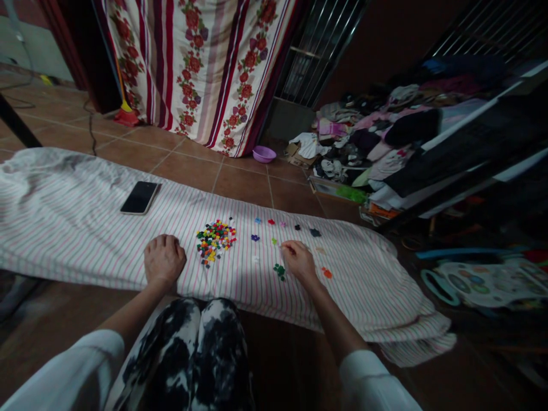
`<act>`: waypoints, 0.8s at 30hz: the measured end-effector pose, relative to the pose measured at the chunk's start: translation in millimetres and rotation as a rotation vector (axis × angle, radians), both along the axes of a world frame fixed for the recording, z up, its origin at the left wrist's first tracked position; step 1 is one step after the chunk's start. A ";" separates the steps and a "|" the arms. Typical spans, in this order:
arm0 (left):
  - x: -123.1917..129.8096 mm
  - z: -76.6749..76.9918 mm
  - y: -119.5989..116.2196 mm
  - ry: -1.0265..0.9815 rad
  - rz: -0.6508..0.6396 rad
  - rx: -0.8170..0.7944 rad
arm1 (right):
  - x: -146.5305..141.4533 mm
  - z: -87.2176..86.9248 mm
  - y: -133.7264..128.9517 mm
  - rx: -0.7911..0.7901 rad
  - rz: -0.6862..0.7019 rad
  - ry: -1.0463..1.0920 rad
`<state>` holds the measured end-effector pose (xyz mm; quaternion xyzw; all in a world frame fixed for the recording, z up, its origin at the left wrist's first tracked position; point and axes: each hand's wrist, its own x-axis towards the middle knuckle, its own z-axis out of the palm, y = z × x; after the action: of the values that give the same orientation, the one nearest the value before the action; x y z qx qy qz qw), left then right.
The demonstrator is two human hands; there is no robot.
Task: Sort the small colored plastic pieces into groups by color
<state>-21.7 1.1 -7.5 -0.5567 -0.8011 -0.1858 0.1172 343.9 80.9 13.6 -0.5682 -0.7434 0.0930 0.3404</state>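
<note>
My left hand [165,258] rests palm down on the striped cloth, its fingers curled in and nothing showing in them. To its right lies a mixed pile of small coloured pieces [216,240]. My right hand [299,261] is closed in a pinch above the cloth; anything between the fingertips is too small to make out. Close to those fingertips are a few light green pieces [274,241] and a dark green group [279,272]. Around them sit small single-colour groups: purple [255,237], blue [257,220], red [271,221], pink [282,224], black [297,227], dark grey [315,232], white [256,260], beige [321,250] and orange [326,273].
The striped cloth [351,302] covers a long, low surface before my knees. A phone [140,197] lies on it at the left. Beyond, on the tiled floor, are a purple basin [264,153], a floral curtain [192,68] and heaped clothes [377,131].
</note>
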 end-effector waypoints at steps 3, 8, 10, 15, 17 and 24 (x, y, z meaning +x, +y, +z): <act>-0.2 -0.4 -0.1 -0.026 -0.004 -0.001 | -13.5 2.2 -5.4 -0.024 0.063 -0.002; 0.5 -1.0 0.0 -0.026 0.004 0.002 | -33.9 -1.7 -10.5 0.017 0.174 -0.009; 0.4 -1.1 -0.1 -0.024 -0.001 0.005 | -42.1 -5.6 -11.3 0.054 0.213 -0.018; -0.6 -1.4 -0.3 -0.027 -0.012 0.013 | -64.7 -15.5 -13.0 0.096 0.289 -0.080; -0.8 -1.4 -0.1 -0.025 -0.012 0.009 | -74.2 -18.2 -13.5 0.099 0.312 -0.099; 0.5 -0.9 0.3 -0.040 -0.004 0.000 | -103.8 -26.7 -7.6 0.083 0.380 -0.185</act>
<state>-21.2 1.4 -8.4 -0.5543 -0.8023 -0.1973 0.1008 240.1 73.3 -13.1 -0.4094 -0.8685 0.0724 0.2700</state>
